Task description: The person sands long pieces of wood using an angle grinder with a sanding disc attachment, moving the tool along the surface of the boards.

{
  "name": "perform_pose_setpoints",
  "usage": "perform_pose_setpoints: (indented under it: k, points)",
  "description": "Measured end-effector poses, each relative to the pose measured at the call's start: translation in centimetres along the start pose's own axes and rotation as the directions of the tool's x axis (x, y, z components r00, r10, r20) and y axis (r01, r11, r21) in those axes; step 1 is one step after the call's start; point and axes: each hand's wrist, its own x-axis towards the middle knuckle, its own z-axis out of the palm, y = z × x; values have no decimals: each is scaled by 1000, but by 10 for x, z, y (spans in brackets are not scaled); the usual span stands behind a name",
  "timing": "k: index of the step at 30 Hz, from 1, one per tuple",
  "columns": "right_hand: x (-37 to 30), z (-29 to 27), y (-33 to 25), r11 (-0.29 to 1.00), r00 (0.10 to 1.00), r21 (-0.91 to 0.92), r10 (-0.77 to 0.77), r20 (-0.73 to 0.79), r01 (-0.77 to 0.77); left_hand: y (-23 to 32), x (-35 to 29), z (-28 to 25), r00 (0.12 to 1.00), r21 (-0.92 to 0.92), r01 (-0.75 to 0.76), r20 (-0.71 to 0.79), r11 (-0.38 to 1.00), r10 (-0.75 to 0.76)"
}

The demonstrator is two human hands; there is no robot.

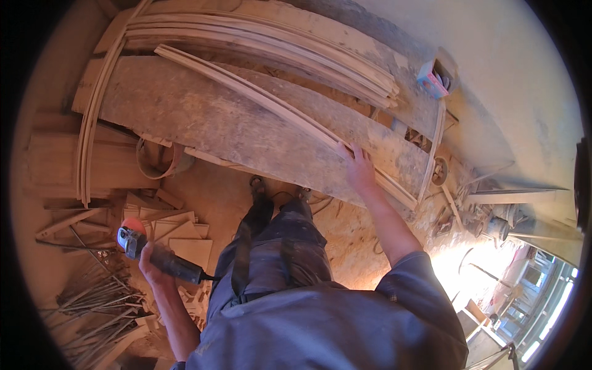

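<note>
Held out to my left, an angle grinder [163,259] with an orange-red disc rests in my left hand [151,262], whose fingers wrap round its dark body. A cord runs from the tool's rear end toward my legs. My right hand [357,168] grips a long, pale wooden moulding strip [265,111] near its right part. That strip lies slantwise across a worn wooden workbench [203,117], from the far left to the near right. The underside of my right hand's grip is hidden.
Behind the strip lies a stack of similar mouldings [265,37]. More long strips [98,123] lean over the bench's left end. A small pink-and-blue box [433,80] stands far right. Below are a bucket [176,163], wood offcuts [191,246] and a pile of thin sticks [98,302].
</note>
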Motion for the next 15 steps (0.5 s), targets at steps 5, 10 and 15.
perform_pose_setpoints:
  k: [5,10,15]
  points:
    - [-17,5,14,999,1000,22,26,3,-26,-9,-16,1,993,56,-5,-117,998,11]
    - [-10,-1,25,986,1000,168,17,13,-19,-22,-37,18,998,14,-12,-55,1000,13]
    - [-14,-20,61,974,994,201,-106,-19,108,-37,-51,36,993,10,12,-119,1000,-10]
